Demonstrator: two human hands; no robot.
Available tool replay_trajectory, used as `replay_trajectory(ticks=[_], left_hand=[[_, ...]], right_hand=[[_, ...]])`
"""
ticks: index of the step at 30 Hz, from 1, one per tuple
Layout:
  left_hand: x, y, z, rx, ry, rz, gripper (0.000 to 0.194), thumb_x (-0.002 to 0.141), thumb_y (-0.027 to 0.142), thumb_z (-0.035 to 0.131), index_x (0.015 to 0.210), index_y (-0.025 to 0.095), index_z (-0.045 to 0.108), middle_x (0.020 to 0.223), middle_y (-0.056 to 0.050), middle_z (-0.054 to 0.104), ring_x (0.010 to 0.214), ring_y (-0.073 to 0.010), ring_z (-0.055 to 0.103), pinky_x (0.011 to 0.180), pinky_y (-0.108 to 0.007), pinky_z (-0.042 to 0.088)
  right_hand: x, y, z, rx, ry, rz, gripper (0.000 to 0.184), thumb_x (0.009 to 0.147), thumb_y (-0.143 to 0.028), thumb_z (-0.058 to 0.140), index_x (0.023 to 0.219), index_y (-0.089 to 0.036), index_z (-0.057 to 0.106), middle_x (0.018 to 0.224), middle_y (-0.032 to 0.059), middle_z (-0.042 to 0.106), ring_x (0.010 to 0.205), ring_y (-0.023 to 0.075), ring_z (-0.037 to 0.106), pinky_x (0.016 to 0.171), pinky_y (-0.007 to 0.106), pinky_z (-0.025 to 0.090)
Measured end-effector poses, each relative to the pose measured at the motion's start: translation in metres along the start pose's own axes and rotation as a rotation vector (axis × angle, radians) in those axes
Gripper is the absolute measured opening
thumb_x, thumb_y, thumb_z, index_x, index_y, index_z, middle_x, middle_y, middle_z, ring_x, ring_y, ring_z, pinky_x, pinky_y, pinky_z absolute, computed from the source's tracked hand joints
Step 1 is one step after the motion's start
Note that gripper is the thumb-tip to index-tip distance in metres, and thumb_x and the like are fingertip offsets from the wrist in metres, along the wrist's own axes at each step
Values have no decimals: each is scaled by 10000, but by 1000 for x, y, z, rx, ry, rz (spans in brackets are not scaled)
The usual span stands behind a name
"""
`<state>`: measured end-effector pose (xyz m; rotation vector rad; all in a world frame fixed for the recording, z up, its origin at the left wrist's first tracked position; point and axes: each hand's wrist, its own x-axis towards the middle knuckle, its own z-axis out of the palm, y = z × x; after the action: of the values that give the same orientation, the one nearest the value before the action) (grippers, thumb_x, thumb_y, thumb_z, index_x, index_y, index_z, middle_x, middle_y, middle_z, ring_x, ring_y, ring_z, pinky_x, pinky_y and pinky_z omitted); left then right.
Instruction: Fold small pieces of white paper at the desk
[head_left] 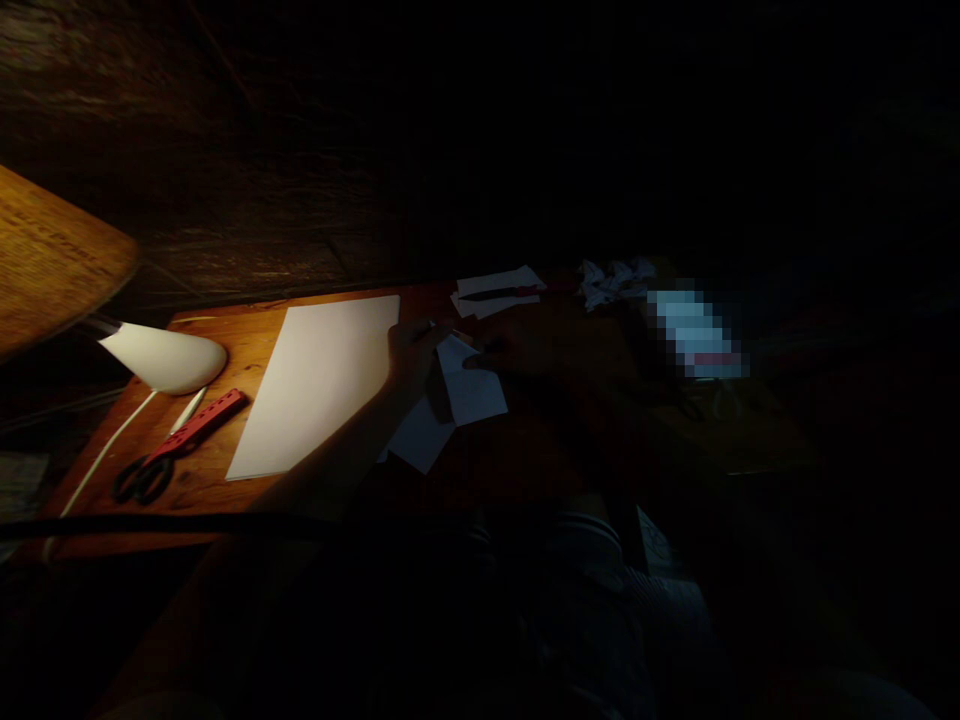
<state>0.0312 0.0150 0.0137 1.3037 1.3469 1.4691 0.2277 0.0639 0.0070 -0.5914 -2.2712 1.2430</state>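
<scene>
Both hands are at a small folded-looking piece of white paper (477,385) above the wooden table, in dim light. My left hand (412,348) is closed at the paper's upper left edge. On its upper right my right hand (516,350) is closed, with the thumb lying on the sheet; its other fingers are lost in shadow. Another white paper piece (421,436) lies on the table just below. Left of my left hand is a stack of large white sheets (319,385), partly covered by my forearm.
Red scissors (202,420) with black handles lie left, by a white lamp-like object (165,358) and its cord (112,440). At the back, a dark slim tool (495,294) rests on paper slips (499,283), near crumpled paper (611,282). A pixelated bright screen (697,330) stands right.
</scene>
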Motion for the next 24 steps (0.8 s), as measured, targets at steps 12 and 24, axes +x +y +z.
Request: replay_trajectory(ticks=[12,24], left_hand=[[1,-8,-1,-26,20,-32,406,821,541,768,630,197,668,513,9,554,453,-113,509,441,-251,350],[0,3,0,-84,24,-106,536,877,680,675,731,173,770,576,-52,694,467,-134,606,431,-257,397]], right_hand=[[-3,-6,2,25,8,42,427,849,-537,739,681,-166,611,674,-29,555,657,115,493,633,270,373],[-3,-4,3,80,17,96,412,811,-509,790,663,-161,627,695,-12,596,690,130,534,656,277,416]])
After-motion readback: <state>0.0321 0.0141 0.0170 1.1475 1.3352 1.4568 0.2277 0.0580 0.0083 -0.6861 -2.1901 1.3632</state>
